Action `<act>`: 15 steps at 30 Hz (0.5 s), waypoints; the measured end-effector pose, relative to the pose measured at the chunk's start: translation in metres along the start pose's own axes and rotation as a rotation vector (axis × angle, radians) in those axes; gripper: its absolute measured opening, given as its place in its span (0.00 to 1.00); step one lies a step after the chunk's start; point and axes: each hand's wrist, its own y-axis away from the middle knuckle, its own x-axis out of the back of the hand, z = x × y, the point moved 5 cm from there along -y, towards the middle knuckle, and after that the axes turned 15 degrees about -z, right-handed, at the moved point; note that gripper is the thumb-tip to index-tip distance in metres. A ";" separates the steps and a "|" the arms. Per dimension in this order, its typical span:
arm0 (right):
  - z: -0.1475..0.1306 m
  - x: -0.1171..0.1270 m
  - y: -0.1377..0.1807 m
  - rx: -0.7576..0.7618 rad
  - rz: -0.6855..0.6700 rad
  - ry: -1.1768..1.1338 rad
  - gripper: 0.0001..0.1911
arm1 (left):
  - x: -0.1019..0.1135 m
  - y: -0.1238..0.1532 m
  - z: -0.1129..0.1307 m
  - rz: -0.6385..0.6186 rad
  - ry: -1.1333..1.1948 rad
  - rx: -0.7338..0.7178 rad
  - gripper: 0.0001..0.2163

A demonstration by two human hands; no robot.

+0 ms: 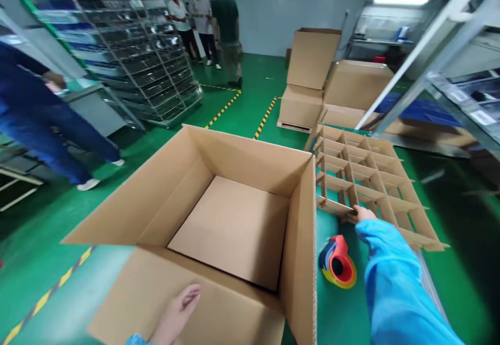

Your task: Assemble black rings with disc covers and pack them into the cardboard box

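A large open cardboard box point(250, 152) stands in front of me, its flaps folded outward. At its bottom lies a flat cardboard sheet point(238, 225). Above the near flap point(234, 303) is my left hand point(182, 306), its fingers curled with nothing seen in them; whether it touches the flap I cannot tell. My right hand point(364, 214), in a blue sleeve, grips the near-left edge of a cardboard divider grid point(385, 176) to the right of the box. Below that hand sits a red tape dispenser point(339, 254) with a yellow part, on a green surface.
More cardboard boxes point(302, 105) stand farther back. A wire rack trolley point(136, 53) is at the back left, with several people beyond it. One person in blue point(50, 105) is at the left. Metal shelving point(464, 90) rises at the right.
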 end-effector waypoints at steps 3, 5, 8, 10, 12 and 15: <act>0.009 0.017 0.003 -0.002 -0.026 0.044 0.02 | -0.001 0.004 -0.012 -0.007 0.033 -0.013 0.23; 0.012 0.036 0.009 -0.006 -0.007 0.057 0.01 | 0.000 0.002 -0.026 -0.029 0.051 -0.016 0.23; 0.011 0.064 0.020 0.005 0.050 0.059 0.04 | 0.005 -0.007 -0.049 -0.056 0.059 -0.008 0.21; 0.008 0.076 0.027 0.008 0.086 0.056 0.05 | 0.008 -0.017 -0.055 -0.081 0.054 -0.021 0.18; 0.002 0.080 0.034 0.007 0.114 0.050 0.05 | 0.007 -0.029 -0.045 -0.099 0.041 -0.073 0.15; -0.005 0.070 0.040 0.019 0.151 0.028 0.03 | -0.004 -0.062 -0.004 -0.149 0.034 -0.166 0.11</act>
